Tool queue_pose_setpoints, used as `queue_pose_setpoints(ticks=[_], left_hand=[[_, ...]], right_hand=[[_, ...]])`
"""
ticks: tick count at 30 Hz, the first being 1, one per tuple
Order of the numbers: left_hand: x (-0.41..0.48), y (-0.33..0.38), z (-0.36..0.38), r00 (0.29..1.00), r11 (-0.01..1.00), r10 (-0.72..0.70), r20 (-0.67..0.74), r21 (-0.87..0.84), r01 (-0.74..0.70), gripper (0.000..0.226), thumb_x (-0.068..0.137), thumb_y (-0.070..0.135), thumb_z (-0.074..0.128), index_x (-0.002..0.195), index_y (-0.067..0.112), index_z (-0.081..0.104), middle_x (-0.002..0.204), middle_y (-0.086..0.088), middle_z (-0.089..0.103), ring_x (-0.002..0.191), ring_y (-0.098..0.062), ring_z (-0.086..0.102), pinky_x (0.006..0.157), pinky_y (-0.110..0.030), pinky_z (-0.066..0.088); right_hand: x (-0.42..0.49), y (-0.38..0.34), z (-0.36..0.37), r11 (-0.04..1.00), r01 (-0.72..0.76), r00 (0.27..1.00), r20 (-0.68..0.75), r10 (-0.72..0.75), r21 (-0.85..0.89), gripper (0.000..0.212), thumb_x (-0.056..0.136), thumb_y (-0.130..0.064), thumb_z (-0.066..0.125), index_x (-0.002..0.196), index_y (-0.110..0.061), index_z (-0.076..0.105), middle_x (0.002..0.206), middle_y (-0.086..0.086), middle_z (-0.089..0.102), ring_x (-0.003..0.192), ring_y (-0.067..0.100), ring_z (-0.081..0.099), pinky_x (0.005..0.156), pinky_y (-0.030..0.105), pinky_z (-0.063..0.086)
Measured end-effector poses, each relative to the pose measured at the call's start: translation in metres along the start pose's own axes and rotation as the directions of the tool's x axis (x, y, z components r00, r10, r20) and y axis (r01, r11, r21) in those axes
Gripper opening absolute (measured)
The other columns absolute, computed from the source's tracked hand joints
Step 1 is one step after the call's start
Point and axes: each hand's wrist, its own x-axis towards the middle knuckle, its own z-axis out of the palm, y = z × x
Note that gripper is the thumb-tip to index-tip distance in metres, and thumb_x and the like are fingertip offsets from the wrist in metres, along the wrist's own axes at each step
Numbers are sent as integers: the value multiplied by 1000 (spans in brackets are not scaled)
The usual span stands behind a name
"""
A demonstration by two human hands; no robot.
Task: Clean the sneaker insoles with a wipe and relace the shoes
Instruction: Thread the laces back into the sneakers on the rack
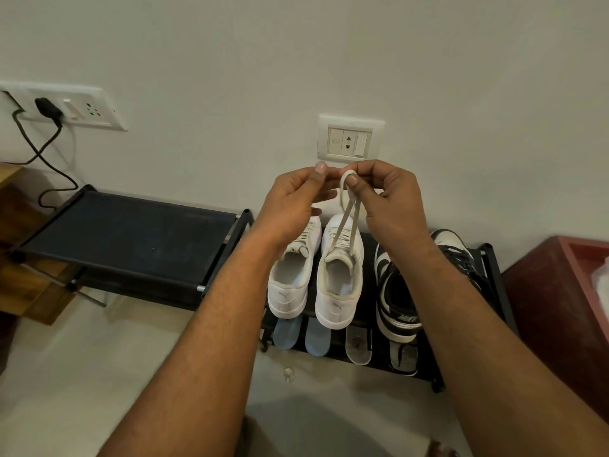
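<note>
Two bare forearms enter from the bottom edge, one on each side, and narrow toward the wrists. No sleeve shows on either arm (any clothing lies outside the picture), and the wrists carry no watch, band or bracelet. Fine dark hair covers both forearms. The left hand (291,196) and right hand (387,192) wear no gloves and no rings that can be seen. The nails are short and plain, with the left thumbnail and one right fingernail facing the camera. Knuckles and tendons stand out on the backs of both hands.
</note>
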Motion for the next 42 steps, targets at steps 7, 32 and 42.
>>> queue_pose_setpoints(ticks=[7,32,42], left_hand=[[-3,-5,12,991,1000,7,136,20,-10,37,116,32,41,126,15,73,116,2,80,117,-6,72,90,-23,52],[6,-37,13,996,994,86,17,71,-87,21,108,14,62,116,7,79,87,3,81,90,-4,74,85,-16,53],[10,-38,12,976,959,150,-157,263,-105,8,100,17,75,100,16,83,79,5,79,79,-17,76,80,-34,62]], right_hand=[[-1,-2,0,999,25,1000,15,-24,-41,10,97,-20,71,101,-21,80,95,-10,79,96,9,73,94,42,59],[0,7,-14,990,33,999,-36,-38,-139,12,96,-22,73,104,-28,79,97,-17,77,94,7,70,89,36,57],[-5,29,-20,918,206,978,47,-202,-340,32,99,-20,68,127,-34,74,96,-12,73,91,8,66,88,23,51]])
